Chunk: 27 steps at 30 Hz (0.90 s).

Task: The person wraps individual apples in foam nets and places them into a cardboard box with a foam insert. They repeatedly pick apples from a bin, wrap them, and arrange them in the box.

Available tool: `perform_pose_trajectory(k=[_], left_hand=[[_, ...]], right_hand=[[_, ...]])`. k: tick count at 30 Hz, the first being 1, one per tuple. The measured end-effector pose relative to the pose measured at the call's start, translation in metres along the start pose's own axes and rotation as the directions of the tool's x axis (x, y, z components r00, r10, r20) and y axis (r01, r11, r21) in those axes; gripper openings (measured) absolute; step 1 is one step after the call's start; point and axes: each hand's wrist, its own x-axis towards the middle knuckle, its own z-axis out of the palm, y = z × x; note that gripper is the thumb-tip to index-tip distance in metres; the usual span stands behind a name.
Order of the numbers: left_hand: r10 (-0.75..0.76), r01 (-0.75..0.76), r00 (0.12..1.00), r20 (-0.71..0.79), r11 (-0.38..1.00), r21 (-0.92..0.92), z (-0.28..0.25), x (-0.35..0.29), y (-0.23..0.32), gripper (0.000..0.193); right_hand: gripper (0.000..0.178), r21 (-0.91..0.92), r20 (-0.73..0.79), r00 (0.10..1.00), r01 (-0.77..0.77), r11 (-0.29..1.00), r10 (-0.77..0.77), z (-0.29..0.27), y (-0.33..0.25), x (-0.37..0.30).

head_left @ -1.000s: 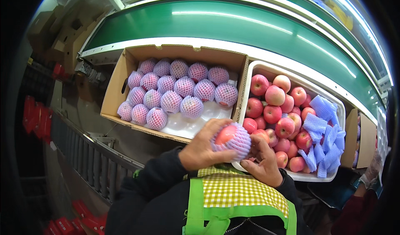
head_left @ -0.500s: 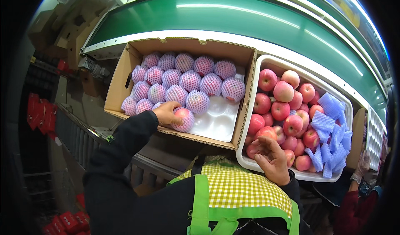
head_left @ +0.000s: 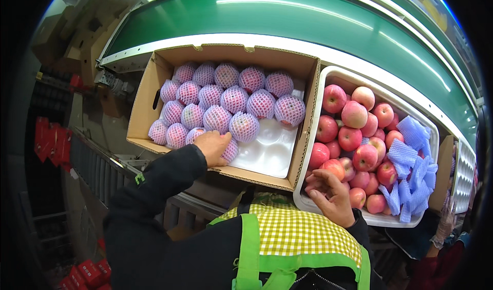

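The net-wrapped apple (head_left: 231,152) has left the space in front of the box and the tub, where both hands met on it a second ago; it now sits in the front row of the cardboard box (head_left: 140,107), just right of three other wrapped apples; half a second ago its bare red side showed upward, whereas now the left hand (head_left: 212,147) covers more of it and only netted surface shows at its right; the pale moulded tray (head_left: 272,159) stays uncovered to the right of it; the right hand (head_left: 331,195) has parted from the apple since the first picture and hangs at much the same spot as half a second ago.

The left forearm, in a dark sleeve (head_left: 169,174), reaches up and rightward over the box's near edge; the hand is back upward, its fingers bent around the apple and holding it, with the thumb's placing too hidden to tell; the right hand is raised above the near left corner of the white tub (head_left: 303,201), close to the bare apples (head_left: 364,157); its fingers are loosely curled, thumb set apart, the gap between them fairly wide, and nothing can be seen in its grasp.
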Motion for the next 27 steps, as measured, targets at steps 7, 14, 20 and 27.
perform_pose_trajectory(k=[7, 14, 20, 27], left_hand=[[0.159, -0.156, 0.984, 0.082, 0.987, -0.039, -0.006, 0.008, -0.011, 0.048], [0.128, -0.129, 0.991, 0.026, 0.991, 0.038, -0.004, -0.001, -0.013, 0.058], [0.223, -0.227, 0.974, 0.043, 0.961, 0.158, -0.003, 0.003, -0.013, 0.055], [0.268, -0.288, 0.954, -0.134, 0.944, -0.163, -0.008, 0.004, -0.023, 0.041]], right_hand=[[0.038, -0.027, 0.029, 1.000, -0.003, 1.000, 0.004, 0.000, -0.002, 0.005], [0.040, -0.027, 0.019, 1.000, -0.002, 1.000, 0.003, 0.001, 0.000, 0.005], [0.039, -0.057, 0.059, 0.998, -0.015, 0.998, 0.019, 0.004, -0.005, 0.004], [0.039, -0.098, 0.042, 0.999, 0.020, 0.995, -0.016, 0.002, -0.005, 0.002]])
